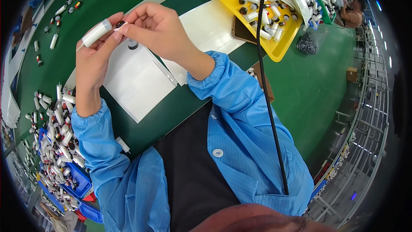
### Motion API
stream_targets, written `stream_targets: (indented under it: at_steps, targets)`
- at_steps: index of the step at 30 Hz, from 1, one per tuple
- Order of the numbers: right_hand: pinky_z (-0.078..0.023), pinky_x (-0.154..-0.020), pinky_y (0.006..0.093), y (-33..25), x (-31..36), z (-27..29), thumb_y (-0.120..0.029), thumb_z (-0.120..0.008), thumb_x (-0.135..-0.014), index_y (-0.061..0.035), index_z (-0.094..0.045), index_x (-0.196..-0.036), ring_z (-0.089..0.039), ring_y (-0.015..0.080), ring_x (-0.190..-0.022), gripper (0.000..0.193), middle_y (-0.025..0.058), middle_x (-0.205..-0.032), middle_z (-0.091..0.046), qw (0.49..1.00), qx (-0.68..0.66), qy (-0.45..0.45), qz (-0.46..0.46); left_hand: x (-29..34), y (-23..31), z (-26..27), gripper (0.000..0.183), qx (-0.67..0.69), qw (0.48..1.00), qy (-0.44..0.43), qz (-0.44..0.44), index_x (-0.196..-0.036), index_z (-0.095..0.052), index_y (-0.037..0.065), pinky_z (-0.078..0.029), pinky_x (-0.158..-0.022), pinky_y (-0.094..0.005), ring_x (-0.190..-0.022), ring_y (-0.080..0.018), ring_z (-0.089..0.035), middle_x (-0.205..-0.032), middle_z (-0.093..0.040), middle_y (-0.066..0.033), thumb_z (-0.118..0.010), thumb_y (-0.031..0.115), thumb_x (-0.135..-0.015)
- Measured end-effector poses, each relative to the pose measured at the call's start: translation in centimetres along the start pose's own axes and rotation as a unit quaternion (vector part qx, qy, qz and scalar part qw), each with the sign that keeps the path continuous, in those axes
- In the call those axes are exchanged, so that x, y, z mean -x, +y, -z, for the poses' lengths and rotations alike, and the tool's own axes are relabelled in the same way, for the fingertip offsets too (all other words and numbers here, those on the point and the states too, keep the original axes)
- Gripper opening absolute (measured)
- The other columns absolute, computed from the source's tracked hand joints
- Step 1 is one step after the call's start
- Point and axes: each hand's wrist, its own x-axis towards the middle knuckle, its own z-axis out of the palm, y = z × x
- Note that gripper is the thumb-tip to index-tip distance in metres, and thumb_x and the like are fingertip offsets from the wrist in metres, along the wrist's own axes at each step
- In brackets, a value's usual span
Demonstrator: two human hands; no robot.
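My left hand (95, 60) is closed around a white cylinder (97, 33) with a clear end, tilted up toward the right. My right hand (165, 32) meets it from the right, thumb and fingers pinched on a small dark part (120, 24) at the cylinder's upper end. Fingers partly hide where the two pieces meet. Just below the fingertips shows a small black-and-grey round piece (133, 44); whether it hangs or lies on the paper I cannot tell. A white sheet (139, 86) lies on the green table beneath my hands.
A yellow tray (279, 55) of similar cylinders stands at the far right, overlapping a phone (242, 31). Many cylinders (60, 141) are heaped at the left around blue bins (79, 180). A black cable (262, 60) runs down the right side. Another person (352, 15) is at the far right.
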Motion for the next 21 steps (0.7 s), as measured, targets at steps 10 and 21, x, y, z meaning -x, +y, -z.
stream_targets:
  at_steps: [10,21]
  targets:
    - [-0.056,-0.064,0.0392,-10.3,7.2,8.8,-0.001,-0.060,-0.079,-0.0092,-0.057,-0.128,-0.069,0.0324,-0.080,0.050,0.0093,-0.120,-0.064,0.625,0.774,-0.095,-0.033,-0.2,0.8,-0.1,0.036,-0.009,1.000,0.027,0.004,-0.123,-0.063,-0.005,-0.052,-0.097,-0.0347,-0.105,-0.0225,-0.068,-0.114,-0.070,-0.0163,-0.070,0.007,-0.090]
    - [-0.049,-0.049,0.0289,-10.3,7.6,12.7,-0.005,-0.060,-0.082,-0.0082,-0.051,-0.138,-0.067,0.0169,-0.061,0.057,0.0103,-0.127,-0.059,0.314,0.935,-0.165,0.027,-0.3,-0.2,-0.3,0.034,-0.051,0.998,-0.044,0.008,-0.123,-0.064,-0.004,-0.052,-0.097,-0.0339,-0.107,-0.0224,-0.067,-0.118,-0.069,-0.0160,-0.068,0.008,-0.091]
